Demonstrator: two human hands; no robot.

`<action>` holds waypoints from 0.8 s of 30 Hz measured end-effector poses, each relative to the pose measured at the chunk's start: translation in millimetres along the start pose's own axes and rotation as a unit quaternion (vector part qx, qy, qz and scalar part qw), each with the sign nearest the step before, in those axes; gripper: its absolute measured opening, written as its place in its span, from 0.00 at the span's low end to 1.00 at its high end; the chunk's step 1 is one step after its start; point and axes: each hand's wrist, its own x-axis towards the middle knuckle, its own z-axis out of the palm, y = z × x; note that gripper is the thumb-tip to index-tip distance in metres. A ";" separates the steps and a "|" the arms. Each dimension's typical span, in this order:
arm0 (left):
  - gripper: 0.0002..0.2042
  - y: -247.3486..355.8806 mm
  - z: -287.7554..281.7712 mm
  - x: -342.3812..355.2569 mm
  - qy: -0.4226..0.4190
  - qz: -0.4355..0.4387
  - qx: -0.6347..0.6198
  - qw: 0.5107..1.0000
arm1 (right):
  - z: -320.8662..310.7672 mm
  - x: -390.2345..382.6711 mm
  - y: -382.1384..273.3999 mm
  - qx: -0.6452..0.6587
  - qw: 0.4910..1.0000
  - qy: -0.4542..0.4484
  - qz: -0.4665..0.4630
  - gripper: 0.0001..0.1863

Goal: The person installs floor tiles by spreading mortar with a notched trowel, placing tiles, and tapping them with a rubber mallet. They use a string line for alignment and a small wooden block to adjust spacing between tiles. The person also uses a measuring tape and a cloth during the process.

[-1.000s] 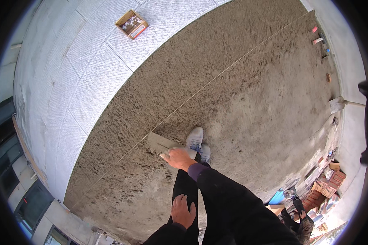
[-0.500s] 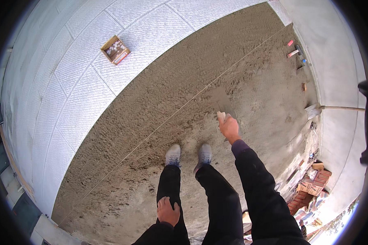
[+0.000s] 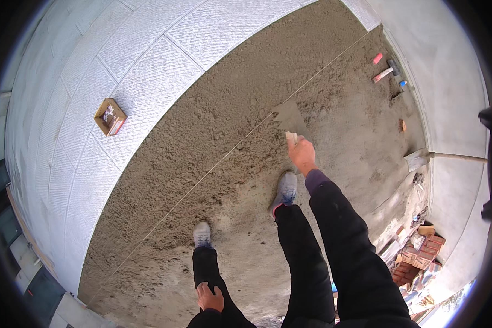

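Note:
My right hand (image 3: 300, 152) grips the pale handle (image 3: 291, 137) of a flat trowel (image 3: 289, 115), whose blade lies on rough grey mortar (image 3: 213, 120) beside a taut pale string (image 3: 194, 186). My left hand (image 3: 209, 296) rests on my left thigh with nothing in it, its fingers slightly bent and apart. My two grey shoes (image 3: 286, 190) stand on the mortar, the right one farther forward.
Pale paving (image 3: 142, 65) curves along the left, bearing a small cardboard box (image 3: 110, 116). At right lie a rubber mallet (image 3: 387, 72), small tools, a shovel (image 3: 417, 159) along a smooth ledge (image 3: 451, 98), and stacked reddish boxes or tiles (image 3: 421, 251) lower down.
My right hand and the trowel have moved forward and right, toward the string's far end. My feet have moved apart, the right one forward. The view has shifted.

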 end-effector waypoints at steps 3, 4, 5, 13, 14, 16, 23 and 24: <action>0.22 48.7 -8.8 -17.5 0.037 0.006 -0.020 0.999 | -54.7 74.3 48.6 0.061 0.998 0.015 0.031 0.37; 0.22 69.4 -15.7 -22.4 0.023 -0.017 -0.023 0.999 | -66.8 91.1 57.1 0.087 0.996 0.005 0.025 0.38; 0.22 90.7 -26.0 -26.7 0.032 -0.007 -0.043 0.999 | -77.4 106.7 62.9 0.109 0.994 -0.005 0.028 0.39; 0.21 253.7 -55.7 -52.0 0.012 0.108 -0.191 0.976 | -12.0 57.7 -14.6 0.157 0.955 -0.253 0.009 0.47; 0.21 271.2 -49.5 -51.7 -0.007 0.113 -0.191 0.975 | -6.4 34.5 -23.9 0.111 0.929 -0.349 -0.045 0.48; 0.22 300.5 -39.4 -49.7 -0.014 0.140 -0.150 0.979 | -5.5 -2.7 -32.7 0.062 0.880 -0.442 -0.161 0.48; 0.22 349.4 -50.2 -6.6 0.009 0.164 -0.135 0.977 | -55.6 79.2 -11.9 0.004 0.929 -0.309 -0.202 0.40; 0.22 352.9 -53.9 -2.8 0.003 0.166 -0.125 0.978 | -68.0 107.7 1.7 -0.007 0.942 -0.273 -0.196 0.38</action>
